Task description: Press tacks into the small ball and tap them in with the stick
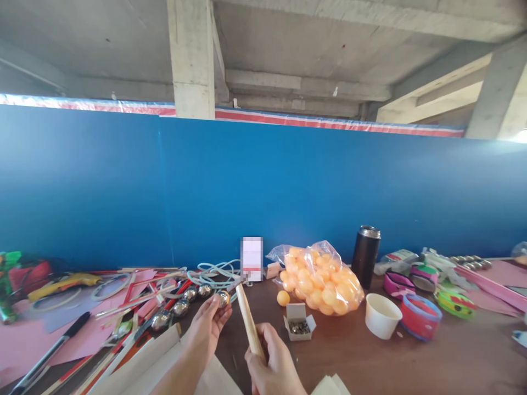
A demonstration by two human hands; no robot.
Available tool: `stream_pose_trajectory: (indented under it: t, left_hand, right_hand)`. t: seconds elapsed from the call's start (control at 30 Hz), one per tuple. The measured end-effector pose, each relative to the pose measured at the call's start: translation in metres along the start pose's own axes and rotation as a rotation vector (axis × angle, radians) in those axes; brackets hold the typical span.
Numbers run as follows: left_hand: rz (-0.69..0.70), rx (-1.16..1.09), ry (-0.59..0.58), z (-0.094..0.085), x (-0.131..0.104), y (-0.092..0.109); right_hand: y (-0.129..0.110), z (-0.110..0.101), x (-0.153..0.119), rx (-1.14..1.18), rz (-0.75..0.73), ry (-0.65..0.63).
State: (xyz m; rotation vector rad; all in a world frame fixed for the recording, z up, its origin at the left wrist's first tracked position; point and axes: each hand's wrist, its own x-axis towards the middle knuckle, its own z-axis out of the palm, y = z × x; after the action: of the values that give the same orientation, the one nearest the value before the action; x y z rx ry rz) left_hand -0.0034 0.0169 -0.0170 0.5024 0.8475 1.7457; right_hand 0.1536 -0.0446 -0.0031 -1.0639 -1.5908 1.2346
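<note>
While right hand (274,362) holds stick (248,320), long axis points forward-left.

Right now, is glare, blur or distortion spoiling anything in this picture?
Head view: glare whitens the far right edge and pales the blue partition there; highlights dot the metal ball in the left hand; the card is pixelated, unreadable; the right hand looks slightly soft; wide-angle stretch shows toward the sides.

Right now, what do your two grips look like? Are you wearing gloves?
No gloves! My left grip is a bare hand, with no ring that I can see and no sleeve on the visible forearm. My right grip is bare too; any sleeve is out of view.
</note>
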Motion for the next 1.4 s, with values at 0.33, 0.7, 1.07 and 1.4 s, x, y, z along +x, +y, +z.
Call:
stream_pose_trajectory:
  t: [0.33, 0.7, 1.07, 1.4]
  left_hand:
    - [-0.022, -0.024, -0.005, 0.001, 0.000, 0.000]
    - [-0.069, 0.029, 0.015, 0.005, -0.003, 0.002]
    - [-0.070, 0.004, 0.021, 0.001, -0.001, 0.003]
    - [-0.043, -0.034, 0.025, 0.000, 0.001, 0.002]
  right_hand:
    - [-0.006, -0.007, -0.007, -0.237, -0.124, 0.109]
    - [0.007, -0.001, -0.001, -0.270, -0.160, 0.154]
    - [0.000, 0.002, -0.004, -0.118, -0.062, 0.121]
    - [0.000, 0.002, -0.006, -0.210, -0.067, 0.123]
